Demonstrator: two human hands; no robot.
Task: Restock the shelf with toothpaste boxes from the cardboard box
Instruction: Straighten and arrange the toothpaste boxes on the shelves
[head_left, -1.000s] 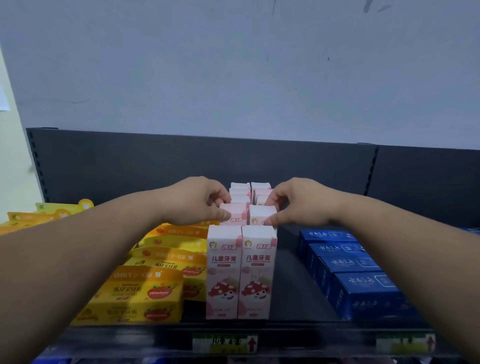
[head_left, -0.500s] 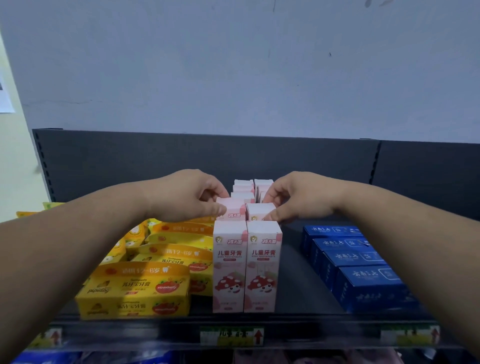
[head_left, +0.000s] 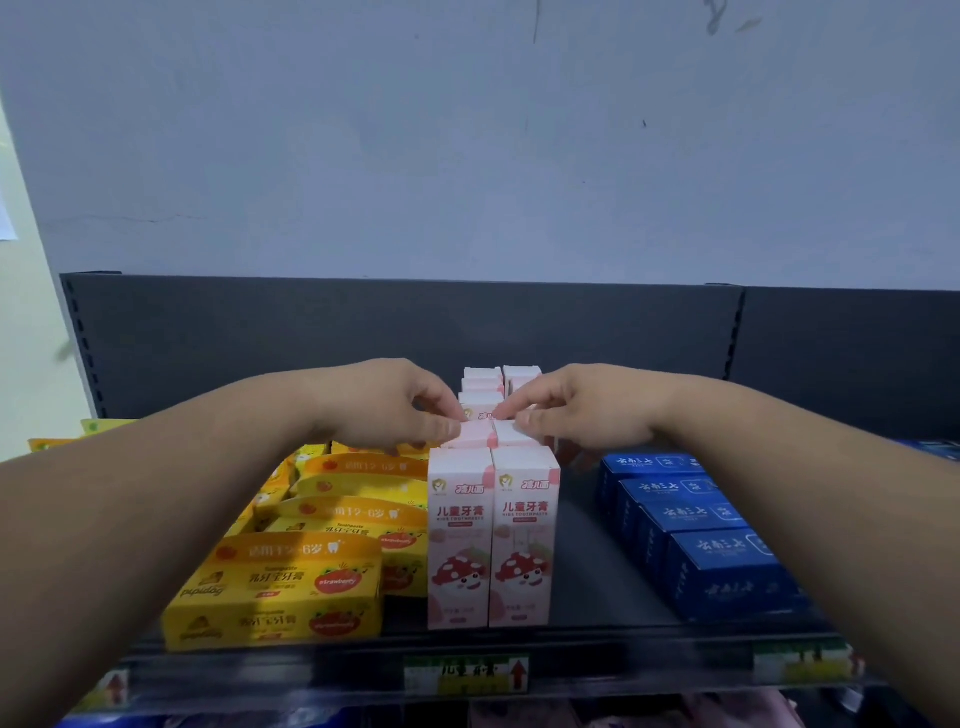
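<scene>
Dark shelf (head_left: 587, 561) under a grey wall: both hands met at the second pair of pink toothpaste boxes (head_left: 475, 435).
The left hand (head_left: 384, 408) pinched the left box top, the right hand (head_left: 584, 413) the right one. The boxes stood upright, long axis vertical, between the hands and equally near both. The cardboard box was out of view.

Your shelf (head_left: 597, 571) is carrying two files of upright toothpaste boxes (head_left: 491, 540) running front to back at its middle. Your left hand (head_left: 384, 405) and right hand (head_left: 587, 410) are gripping the second pair (head_left: 493, 435), just behind the front pair, one hand from each side. Stacked flat boxes (head_left: 280, 592) are lying just beside the files on the left. A row of low boxes (head_left: 717, 566) is lying to the right, apart from them.
</scene>
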